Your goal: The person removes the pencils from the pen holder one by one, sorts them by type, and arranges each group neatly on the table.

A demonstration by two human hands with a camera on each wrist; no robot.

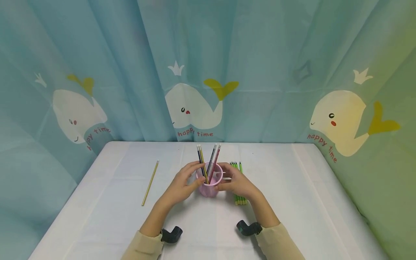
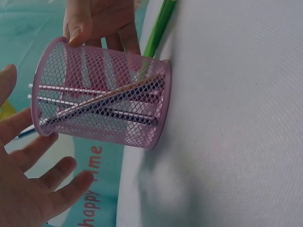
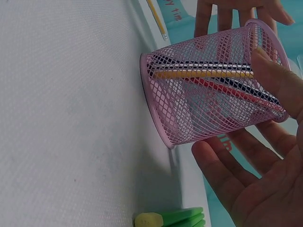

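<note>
A pink mesh pencil cup [image 1: 209, 191] stands between both hands near the middle of the table. Inside lean several pencils, among them a yellow pencil [image 3: 203, 74] and a red pencil [image 3: 222, 88]. My right hand [image 1: 238, 183] grips the cup's right side, its thumb on the mesh near the rim and its fingers round the far side. On the opposite side, my left hand [image 1: 182, 184] has its fingers spread and extended, fingertips right at the rim in the left wrist view.
Several green pencils [image 1: 241, 198] lie side by side just right of the cup, partly hidden by the right hand. A single gold pencil [image 1: 150, 183] lies on the white table [image 1: 107, 216] to the left. A blue curtain [image 1: 266, 54] with whale prints hangs behind.
</note>
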